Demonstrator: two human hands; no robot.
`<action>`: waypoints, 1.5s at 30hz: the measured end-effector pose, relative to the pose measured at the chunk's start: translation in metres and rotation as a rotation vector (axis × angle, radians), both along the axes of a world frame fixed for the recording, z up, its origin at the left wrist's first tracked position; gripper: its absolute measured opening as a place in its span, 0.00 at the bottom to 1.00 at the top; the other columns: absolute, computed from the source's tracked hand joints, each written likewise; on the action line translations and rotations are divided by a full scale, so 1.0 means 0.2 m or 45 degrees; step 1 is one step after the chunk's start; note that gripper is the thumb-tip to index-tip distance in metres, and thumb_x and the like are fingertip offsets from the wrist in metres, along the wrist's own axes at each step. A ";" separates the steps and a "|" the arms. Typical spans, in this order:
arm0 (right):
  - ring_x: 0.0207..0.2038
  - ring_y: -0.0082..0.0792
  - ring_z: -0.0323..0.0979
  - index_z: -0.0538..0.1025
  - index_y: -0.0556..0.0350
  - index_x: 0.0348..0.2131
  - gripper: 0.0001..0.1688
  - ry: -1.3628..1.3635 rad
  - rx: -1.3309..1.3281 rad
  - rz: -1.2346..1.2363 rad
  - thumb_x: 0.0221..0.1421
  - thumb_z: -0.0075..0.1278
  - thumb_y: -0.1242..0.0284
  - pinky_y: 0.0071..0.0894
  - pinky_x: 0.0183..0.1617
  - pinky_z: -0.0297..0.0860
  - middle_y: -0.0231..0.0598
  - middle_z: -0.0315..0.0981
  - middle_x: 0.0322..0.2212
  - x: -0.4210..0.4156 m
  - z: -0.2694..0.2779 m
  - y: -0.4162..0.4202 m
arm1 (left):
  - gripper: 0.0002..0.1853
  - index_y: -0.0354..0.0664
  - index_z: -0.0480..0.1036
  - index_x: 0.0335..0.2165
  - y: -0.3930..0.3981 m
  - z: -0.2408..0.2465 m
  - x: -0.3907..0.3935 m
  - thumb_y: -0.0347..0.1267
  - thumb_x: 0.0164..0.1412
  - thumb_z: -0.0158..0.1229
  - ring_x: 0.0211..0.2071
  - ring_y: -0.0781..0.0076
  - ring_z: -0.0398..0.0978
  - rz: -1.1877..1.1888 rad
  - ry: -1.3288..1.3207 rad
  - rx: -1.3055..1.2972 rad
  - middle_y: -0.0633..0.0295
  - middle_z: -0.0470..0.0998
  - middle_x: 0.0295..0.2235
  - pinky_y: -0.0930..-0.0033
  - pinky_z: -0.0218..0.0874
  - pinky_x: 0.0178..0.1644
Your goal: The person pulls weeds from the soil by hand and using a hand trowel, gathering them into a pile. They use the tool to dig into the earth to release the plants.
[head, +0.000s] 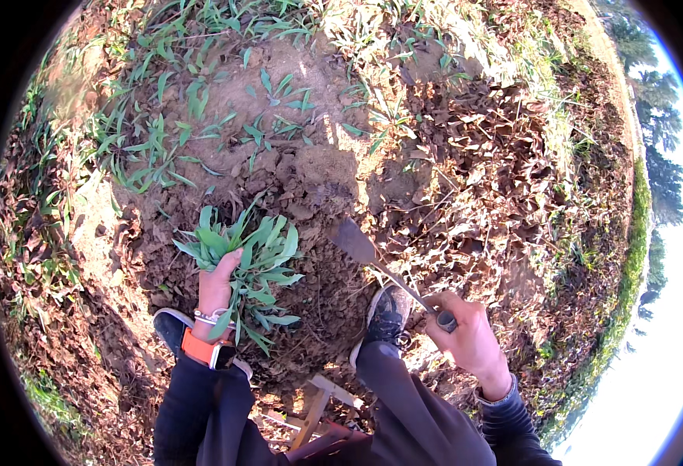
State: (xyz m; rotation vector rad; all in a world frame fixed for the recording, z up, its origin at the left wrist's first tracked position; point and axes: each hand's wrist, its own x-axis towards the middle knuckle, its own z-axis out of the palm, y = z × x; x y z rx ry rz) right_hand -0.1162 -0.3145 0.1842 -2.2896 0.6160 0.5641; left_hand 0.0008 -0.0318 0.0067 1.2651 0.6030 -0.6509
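Observation:
My left hand (pixel 218 285) is closed around a thick bunch of long-leaved green plants (pixel 263 265), held above loose dug soil between my feet. Their leaves spread over my wrist, and their roots are hidden. In my right hand (pixel 464 335) is a hand trowel (pixel 354 240), gripped by its handle, with the thin shaft slanting to the upper left. The trowel's dark, soil-stained blade lies at the edge of the turned soil (pixel 318 285); I cannot tell whether it touches the ground.
Similar green plants (pixel 158 140) grow from the soil ahead and to the left. Dry brown leaves (pixel 498 169) cover the ground at right. My shoes (pixel 389 311) flank the dug patch. A low wooden frame (pixel 312 416), perhaps a stool, stands between my legs.

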 end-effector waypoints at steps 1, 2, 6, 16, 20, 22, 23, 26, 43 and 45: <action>0.15 0.19 0.64 0.73 0.64 0.28 0.08 0.045 -0.033 0.033 0.41 0.48 0.80 0.23 0.19 0.60 0.36 0.66 0.12 -0.02 0.07 -0.04 | 0.14 0.33 0.70 0.35 -0.02 0.05 0.01 0.30 0.48 0.57 0.29 0.76 0.72 0.031 -0.014 -0.020 0.62 0.74 0.31 0.73 0.65 0.33; 0.13 0.19 0.63 0.73 0.64 0.27 0.07 0.092 -0.060 0.081 0.41 0.48 0.80 0.24 0.17 0.59 0.35 0.64 0.10 -0.03 0.13 -0.08 | 0.15 0.33 0.69 0.35 -0.01 0.04 0.02 0.30 0.48 0.57 0.29 0.76 0.72 0.019 -0.013 -0.015 0.62 0.74 0.31 0.73 0.65 0.33; 0.19 0.21 0.68 0.74 0.65 0.28 0.10 -0.246 -0.078 -0.285 0.40 0.46 0.82 0.18 0.22 0.63 0.35 0.70 0.17 -0.02 0.25 -0.12 | 0.17 0.33 0.68 0.37 0.04 0.01 0.01 0.31 0.48 0.57 0.31 0.76 0.71 -0.008 0.040 0.037 0.62 0.74 0.32 0.72 0.65 0.35; 0.11 0.17 0.58 0.69 0.65 0.28 0.05 -0.202 0.794 -1.051 0.47 0.45 0.80 0.16 0.12 0.54 0.32 0.65 0.14 0.12 -0.29 -0.05 | 0.15 0.34 0.70 0.35 0.01 -0.05 -0.01 0.30 0.48 0.58 0.31 0.78 0.70 -0.040 -0.058 0.044 0.64 0.74 0.31 0.74 0.61 0.36; 0.10 0.16 0.56 0.67 0.64 0.27 0.03 -0.626 0.169 -1.183 0.47 0.43 0.81 0.16 0.10 0.53 0.32 0.63 0.13 0.02 -0.22 -0.24 | 0.15 0.34 0.70 0.35 0.07 -0.03 0.01 0.30 0.48 0.58 0.30 0.78 0.71 0.012 -0.019 0.068 0.64 0.74 0.31 0.75 0.62 0.35; 0.10 0.17 0.56 0.66 0.63 0.27 0.03 -0.622 0.036 -1.216 0.47 0.44 0.81 0.17 0.10 0.53 0.32 0.62 0.12 -0.02 -0.14 -0.34 | 0.15 0.34 0.70 0.35 0.07 -0.04 0.03 0.31 0.49 0.57 0.28 0.78 0.71 0.032 -0.076 0.065 0.64 0.74 0.30 0.74 0.63 0.33; 0.09 0.16 0.56 0.66 0.63 0.27 0.03 -0.618 -0.015 -1.108 0.47 0.43 0.81 0.16 0.10 0.53 0.31 0.61 0.12 -0.04 -0.10 -0.33 | 0.14 0.34 0.70 0.34 0.07 -0.02 0.03 0.32 0.49 0.56 0.27 0.78 0.71 0.022 -0.070 0.082 0.64 0.74 0.29 0.74 0.63 0.31; 0.10 0.16 0.57 0.68 0.63 0.26 0.03 -0.406 -0.020 -0.943 0.47 0.44 0.80 0.15 0.11 0.52 0.29 0.62 0.11 0.02 0.00 -0.25 | 0.16 0.34 0.69 0.36 0.07 -0.02 0.03 0.31 0.48 0.58 0.30 0.77 0.71 -0.009 -0.056 0.039 0.63 0.74 0.31 0.73 0.63 0.35; 0.20 0.39 0.72 0.67 0.58 0.30 0.09 -0.593 -0.276 -0.757 0.47 0.48 0.75 0.34 0.25 0.68 0.47 0.71 0.17 0.38 -0.99 -0.12 | 0.15 0.34 0.69 0.36 -0.08 0.05 0.00 0.29 0.48 0.57 0.30 0.78 0.70 -0.119 0.005 0.061 0.64 0.73 0.32 0.74 0.62 0.35; 0.19 0.41 0.72 0.67 0.59 0.30 0.09 -0.629 -0.290 -0.736 0.47 0.49 0.74 0.34 0.25 0.68 0.47 0.71 0.17 0.41 -1.03 -0.14 | 0.14 0.34 0.69 0.36 -0.08 0.02 -0.01 0.28 0.48 0.56 0.30 0.78 0.70 -0.127 -0.072 0.044 0.64 0.73 0.32 0.75 0.62 0.35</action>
